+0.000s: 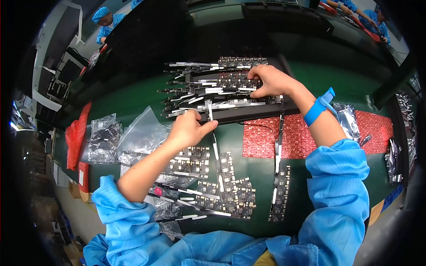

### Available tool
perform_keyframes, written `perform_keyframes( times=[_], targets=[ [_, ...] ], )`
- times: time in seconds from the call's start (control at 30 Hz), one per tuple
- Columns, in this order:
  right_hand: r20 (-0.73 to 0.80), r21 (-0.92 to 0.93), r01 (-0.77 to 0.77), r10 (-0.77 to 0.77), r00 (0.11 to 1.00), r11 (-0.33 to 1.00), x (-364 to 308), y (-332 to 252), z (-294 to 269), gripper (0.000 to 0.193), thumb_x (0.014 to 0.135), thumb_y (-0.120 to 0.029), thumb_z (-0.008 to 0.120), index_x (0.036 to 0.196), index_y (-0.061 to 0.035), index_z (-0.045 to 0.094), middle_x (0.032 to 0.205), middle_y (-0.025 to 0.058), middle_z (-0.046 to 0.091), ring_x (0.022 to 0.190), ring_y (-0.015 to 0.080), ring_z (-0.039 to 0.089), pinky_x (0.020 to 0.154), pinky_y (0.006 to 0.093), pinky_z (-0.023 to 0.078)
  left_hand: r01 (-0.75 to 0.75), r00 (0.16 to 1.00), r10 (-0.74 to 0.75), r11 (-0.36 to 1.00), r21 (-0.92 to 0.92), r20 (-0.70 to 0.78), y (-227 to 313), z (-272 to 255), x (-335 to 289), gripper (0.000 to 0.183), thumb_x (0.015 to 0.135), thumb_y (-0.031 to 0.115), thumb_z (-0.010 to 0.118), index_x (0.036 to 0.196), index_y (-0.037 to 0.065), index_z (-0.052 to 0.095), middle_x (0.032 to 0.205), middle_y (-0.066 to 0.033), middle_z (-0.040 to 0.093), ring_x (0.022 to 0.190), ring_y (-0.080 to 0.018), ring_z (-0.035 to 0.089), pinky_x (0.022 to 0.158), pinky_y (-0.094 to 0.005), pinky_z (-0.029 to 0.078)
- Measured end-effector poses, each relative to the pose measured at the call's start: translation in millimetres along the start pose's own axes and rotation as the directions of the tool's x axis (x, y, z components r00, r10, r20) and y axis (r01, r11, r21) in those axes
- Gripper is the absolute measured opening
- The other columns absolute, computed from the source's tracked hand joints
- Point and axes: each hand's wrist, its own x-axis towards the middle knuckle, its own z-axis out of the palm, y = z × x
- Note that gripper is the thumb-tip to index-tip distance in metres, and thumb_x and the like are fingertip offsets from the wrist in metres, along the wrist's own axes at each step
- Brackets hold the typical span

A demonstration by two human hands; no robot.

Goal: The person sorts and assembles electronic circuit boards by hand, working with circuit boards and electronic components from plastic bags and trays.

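Both my hands are over a shallow black tray [239, 114] holding several rows of dark circuit boards [242, 61], whose thin black-and-white cables [186, 91] fan out to the left. At the tray's front left, my left hand [188, 128] has its fingers curled and its thumb on a narrow black-and-white cable [209, 108]. That cable runs down toward circuit boards on the near side of the table. My right hand [273, 82] reaches over the rows from the right. Its thumb and forefinger bracket a row of boards in the tray, and the contact is partly hidden.
Nearer me lie more circuit boards [237, 195] and, to the right, a long board [279, 195] with its cable. Red bubble wrap [301, 135] spreads right of the tray. Clear bags [104, 137] lie left on the green table [146, 88]. Other people [106, 20] work beyond.
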Motion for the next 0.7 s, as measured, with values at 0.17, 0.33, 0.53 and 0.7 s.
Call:
perform_keyframes(
  times=[0.17,0.33,0.53,0.7],
  targets=[
    [0.036,-0.003,-0.016,0.016,0.999,1.000,2,0,-2,0.047,0.048,-0.025,0.064,0.084,0.0009,0.049,0.081,0.0141,0.050,0.079,0.0253,0.048,0.068,0.0303,0.039,0.082,0.991,-0.102,0.976,-0.203,-0.091,0,23,-4,0.049,0.057,0.030,0.062,0.082,-0.002,0.036,0.063,-0.0130,0.051,0.060,-0.0209,0.052,0.058,-0.0292,0.041],
    [0.120,-0.180,-0.060,0.083,0.989,0.982,1,-4,3,0.045,0.047,-0.024,0.064,0.084,-0.0031,0.049,0.084,0.0112,0.049,0.080,0.0246,0.047,0.068,0.0312,0.038,-0.038,0.960,-0.080,0.913,-0.407,-0.269,9,46,-10,0.032,0.057,0.005,0.052,0.080,0.001,0.030,0.055,-0.0056,0.044,0.045,-0.0131,0.041,0.046,-0.0254,0.036],
    [0.304,-0.268,-0.150,0.231,0.924,0.952,-3,-19,-9,0.055,0.047,-0.028,0.067,0.093,-0.0061,0.047,0.091,0.0081,0.049,0.089,0.0222,0.045,0.069,0.0372,0.034,-0.104,0.921,-0.125,0.833,-0.543,-0.368,10,44,-23,0.037,0.058,0.008,0.056,0.083,0.001,0.030,0.065,-0.0065,0.045,0.051,-0.0116,0.042,0.048,-0.0227,0.037],
    [-0.053,-0.038,-0.116,0.114,0.992,0.992,-49,-42,-70,0.043,0.055,-0.028,0.063,0.087,-0.0027,0.047,0.079,0.0132,0.052,0.074,0.0251,0.050,0.062,0.0310,0.040,-0.306,0.880,0.139,0.896,-0.321,-0.454,31,19,-33,0.043,0.060,0.015,0.059,0.091,-0.001,0.033,0.085,-0.0114,0.040,0.077,-0.0187,0.040,0.064,-0.0283,0.035]
  ],
)
